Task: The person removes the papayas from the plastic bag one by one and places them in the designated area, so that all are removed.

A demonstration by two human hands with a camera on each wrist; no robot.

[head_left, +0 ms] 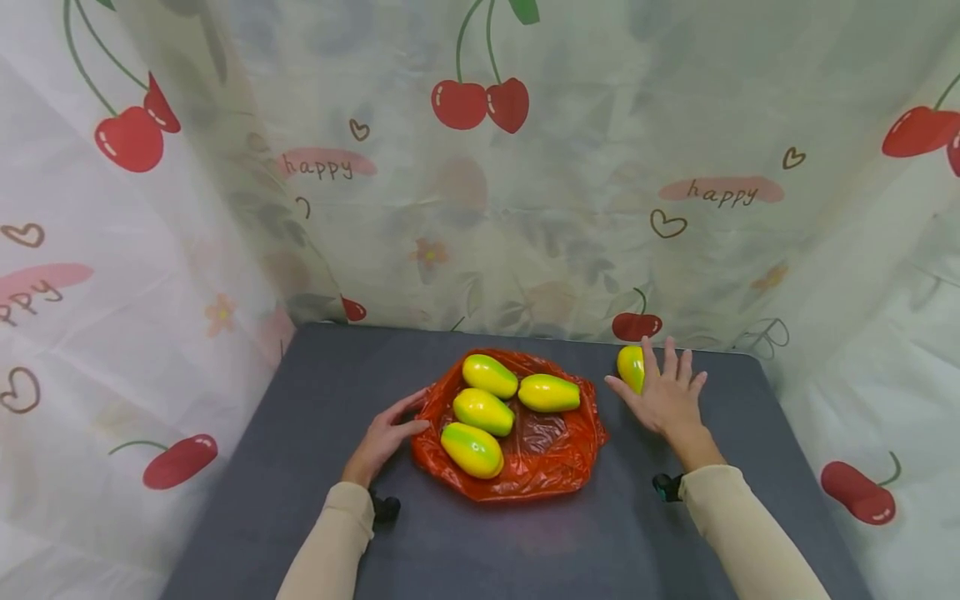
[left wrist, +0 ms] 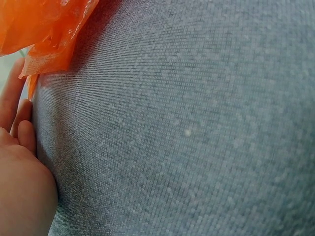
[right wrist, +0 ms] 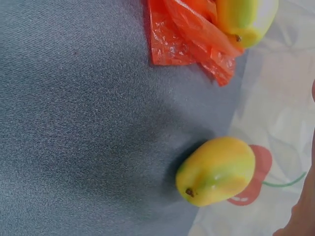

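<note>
A red plastic bag [head_left: 551, 479] lies spread on the dark grey table, with several yellow-green papayas [head_left: 472, 450] on its left and upper part. My left hand [head_left: 380, 439] touches the bag's left edge, thumb and fingers extended and apart; in the left wrist view its fingers [left wrist: 10, 98] reach beside an orange-looking fold of the bag [left wrist: 54, 44]. To the right of the bag, a single papaya [head_left: 630, 365] lies near the table's back edge, partly hidden behind my right hand [head_left: 670, 402]. That hand is spread wide over it. The right wrist view shows this papaya [right wrist: 216, 171] uncovered, its brown stem end visible.
The grey table [head_left: 315, 375] ends at the back against a hanging curtain [head_left: 555, 208] printed with cherries and hearts. More of the curtain hangs along the left and right sides. A dark wrist camera [head_left: 386, 508] sits below my left hand.
</note>
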